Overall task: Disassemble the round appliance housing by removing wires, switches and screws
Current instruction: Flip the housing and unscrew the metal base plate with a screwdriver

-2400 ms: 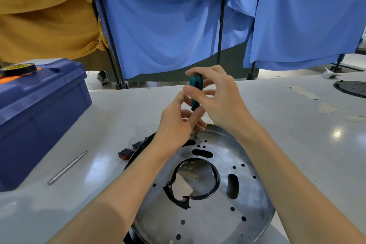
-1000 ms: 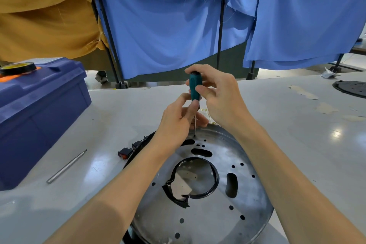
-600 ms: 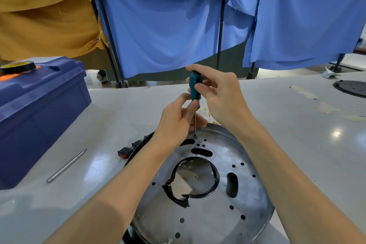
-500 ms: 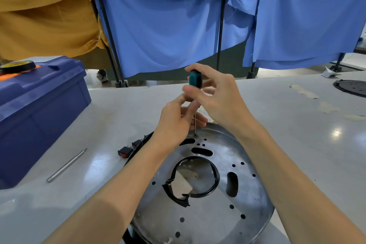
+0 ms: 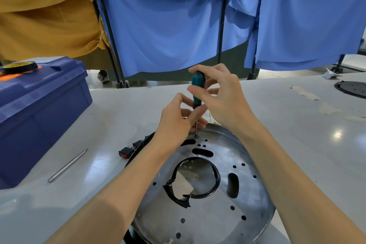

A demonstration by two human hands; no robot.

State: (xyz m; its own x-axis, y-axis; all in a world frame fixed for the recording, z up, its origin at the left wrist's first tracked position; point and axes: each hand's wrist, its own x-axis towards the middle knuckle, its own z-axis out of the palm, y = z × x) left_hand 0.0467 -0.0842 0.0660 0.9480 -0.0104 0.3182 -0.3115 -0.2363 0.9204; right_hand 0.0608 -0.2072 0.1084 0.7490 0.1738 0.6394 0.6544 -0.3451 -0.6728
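Note:
The round metal housing lies flat on the table, full of holes and slots, with a black ring round its middle opening. A teal-handled screwdriver stands upright with its thin tip in a hole at the housing's far rim. My right hand grips the handle between thumb and fingers. My left hand pinches the bottom of the handle and the shaft just below it. Black rocker switches with wires lie at the housing's left edge. The screw under the tip is too small to see.
A blue toolbox stands at the left with a roll of tape on its lid. A loose metal bit shaft lies in front of it. Another black round part sits far right. Blue and yellow curtains hang behind the table.
My right hand's fingers have shifted round the teal handle, turning the screwdriver in place. My left hand stays on the shaft and the housing has not moved.

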